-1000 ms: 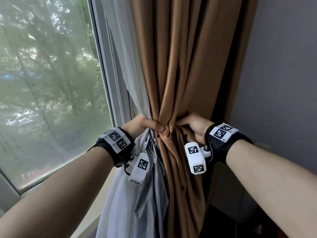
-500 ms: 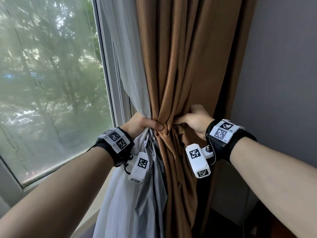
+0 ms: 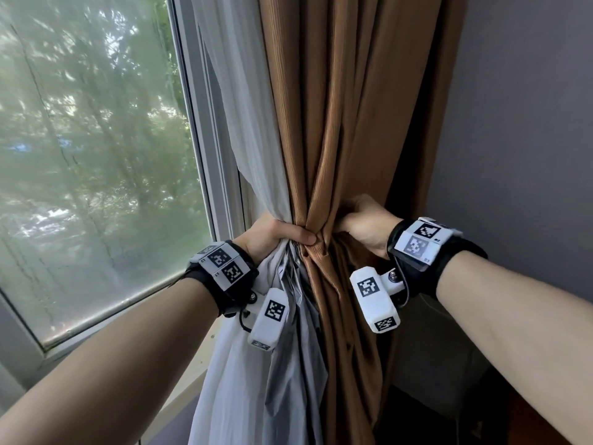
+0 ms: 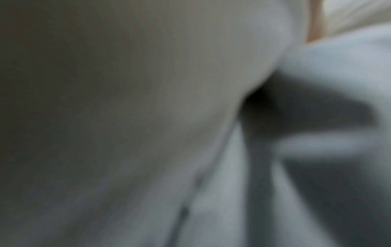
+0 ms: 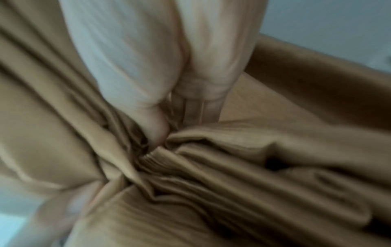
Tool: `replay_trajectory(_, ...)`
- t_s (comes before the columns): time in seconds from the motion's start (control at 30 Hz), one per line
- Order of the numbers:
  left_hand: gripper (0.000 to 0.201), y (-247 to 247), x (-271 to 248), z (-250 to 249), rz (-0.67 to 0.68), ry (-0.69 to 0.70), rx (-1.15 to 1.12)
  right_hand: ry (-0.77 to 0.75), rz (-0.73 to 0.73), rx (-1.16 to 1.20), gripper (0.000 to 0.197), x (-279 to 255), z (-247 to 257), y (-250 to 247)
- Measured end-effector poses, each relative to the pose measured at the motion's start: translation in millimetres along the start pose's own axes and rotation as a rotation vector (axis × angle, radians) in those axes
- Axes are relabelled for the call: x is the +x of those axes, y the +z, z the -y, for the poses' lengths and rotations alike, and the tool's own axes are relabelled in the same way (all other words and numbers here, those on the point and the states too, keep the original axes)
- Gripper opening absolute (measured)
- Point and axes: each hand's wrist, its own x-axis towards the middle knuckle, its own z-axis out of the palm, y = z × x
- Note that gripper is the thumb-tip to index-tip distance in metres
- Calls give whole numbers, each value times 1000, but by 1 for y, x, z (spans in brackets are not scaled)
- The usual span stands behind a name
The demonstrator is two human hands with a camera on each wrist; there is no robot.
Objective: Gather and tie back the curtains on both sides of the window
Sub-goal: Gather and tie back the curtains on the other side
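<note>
Unmoved, left hand (image 3: pixel 272 234) and right hand (image 3: pixel 365 220) clutch the brown curtain (image 3: pixel 346 123), white sheer (image 3: pixel 231 91) crowding the window (image 3: pixel 96 155).

I see the brown curtain (image 3: pixel 346 123) hanging in ribbed vertical folds just right of the window frame (image 3: pixel 208 162), cinched to a tight waist at mid-height and loose below. The white sheer curtain (image 3: pixel 250 123) touches its left side and is bunched at the same height. The grey fabric (image 3: pixel 298 364) beneath may be a lining.
</note>
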Motion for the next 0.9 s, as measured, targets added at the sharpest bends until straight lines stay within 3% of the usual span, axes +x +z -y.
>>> replay_trajectory(0.13,58,1,9,3,-40,42,-2,-57,-79,-92,36,0,4,-18)
replay_trajectory(0.3,63,-1,13,4,-15,36,25,205,-104,509,53,13,-8,-27)
replay_trajectory(0.4,64,-7,8,1,32,21,20,278,-134,511,47,18,-17,-23)
replay_trajectory(0.53,63,-13,4,0,69,10,25,291,-112,405,83,33,-30,-15)
replay_trajectory(0.6,58,-15,4,0,73,-4,14,267,-103,371,71,35,-25,-7)
replay_trajectory(0.67,55,-15,3,0,81,-20,-2,273,-84,356,25,28,-11,0)
replay_trajectory(0.8,53,-17,3,0,98,-83,-6,367,6,525,21,23,-8,-2)
replay_trajectory(0.9,56,-20,4,0,106,-116,-5,421,84,586,69,29,-17,-3)
